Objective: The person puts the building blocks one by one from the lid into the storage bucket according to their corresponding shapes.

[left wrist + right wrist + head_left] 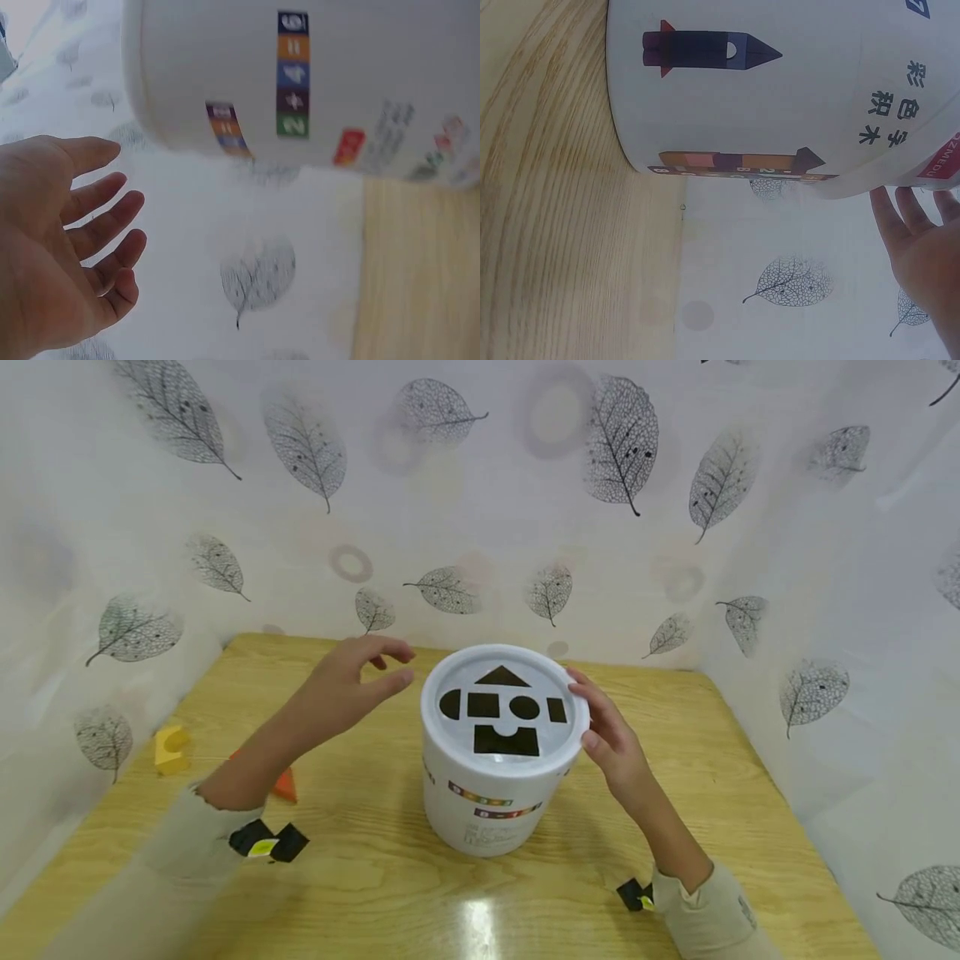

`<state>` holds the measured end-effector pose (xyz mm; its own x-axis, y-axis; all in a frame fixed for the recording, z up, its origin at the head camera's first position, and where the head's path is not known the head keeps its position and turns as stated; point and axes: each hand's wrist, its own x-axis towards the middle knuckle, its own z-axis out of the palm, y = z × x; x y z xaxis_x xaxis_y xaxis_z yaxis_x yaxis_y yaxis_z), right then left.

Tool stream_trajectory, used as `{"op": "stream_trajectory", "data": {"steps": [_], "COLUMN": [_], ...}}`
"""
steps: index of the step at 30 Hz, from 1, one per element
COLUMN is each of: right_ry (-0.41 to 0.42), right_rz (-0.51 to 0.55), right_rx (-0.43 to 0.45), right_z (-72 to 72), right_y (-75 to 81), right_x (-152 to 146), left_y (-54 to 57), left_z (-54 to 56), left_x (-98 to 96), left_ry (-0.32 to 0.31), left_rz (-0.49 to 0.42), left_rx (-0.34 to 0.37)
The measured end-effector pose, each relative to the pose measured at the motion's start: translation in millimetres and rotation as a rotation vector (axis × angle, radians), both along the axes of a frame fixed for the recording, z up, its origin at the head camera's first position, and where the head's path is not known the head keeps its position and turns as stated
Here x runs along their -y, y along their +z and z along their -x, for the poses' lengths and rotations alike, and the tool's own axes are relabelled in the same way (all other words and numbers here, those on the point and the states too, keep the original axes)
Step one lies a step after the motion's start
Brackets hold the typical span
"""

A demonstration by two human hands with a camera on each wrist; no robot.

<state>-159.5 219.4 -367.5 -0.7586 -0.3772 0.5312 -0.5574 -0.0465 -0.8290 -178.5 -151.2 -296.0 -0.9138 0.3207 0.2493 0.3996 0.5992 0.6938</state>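
A white cylindrical bucket (pixel 491 810) stands upright on the wooden table, with coloured number strips printed round its side. Its lid (pixel 456 739) has several cut-out shapes: a triangle, a half circle, a circle, rectangles and a notched block. My right hand (pixel 618 752) rests its fingertips along the lid's right rim, thumb lower at the edge. In the right wrist view, the fingers (pixel 911 214) reach the bucket's rim. To the left of the lid, my left hand (pixel 348 689) hovers with loosely bent fingers and nothing in them, apart from the bucket.
On the left side of the table (pixel 360 843) lies a yellow notched block (pixel 171 762). An orange block (pixel 285 787) shows partly behind the left forearm. Leaf-patterned white sheeting (pixel 480 527) encloses the table at the back and both sides.
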Motion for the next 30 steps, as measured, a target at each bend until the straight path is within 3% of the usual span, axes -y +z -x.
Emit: {"op": "stream_trajectory", "data": {"steps": [8,14,23,30], "right_ry": [-0.008,-0.005,-0.002,-0.001], "right_rz": [-0.007,0.000,0.005,-0.008], "right_rx": [0.006,-0.005,-0.006,-0.008], "right_z": [-0.1,-1.0,-1.5,-1.7], "right_y": [-0.4,0.8,0.1,-0.6], "right_x": [1,1,1,0], "left_y": [-35.9,-61.4,-89.6,-105.8], "left_z": [-12.5,-28.9,-60.1,-76.0], "left_x": [60.1,89.8,109.3,109.8], "left_ry": [0.093,0.185,0.355,0.441], "left_rz": [0.051,0.088,0.106,0.194], "left_rx": [0.032,0.079,0.165,0.204]}}
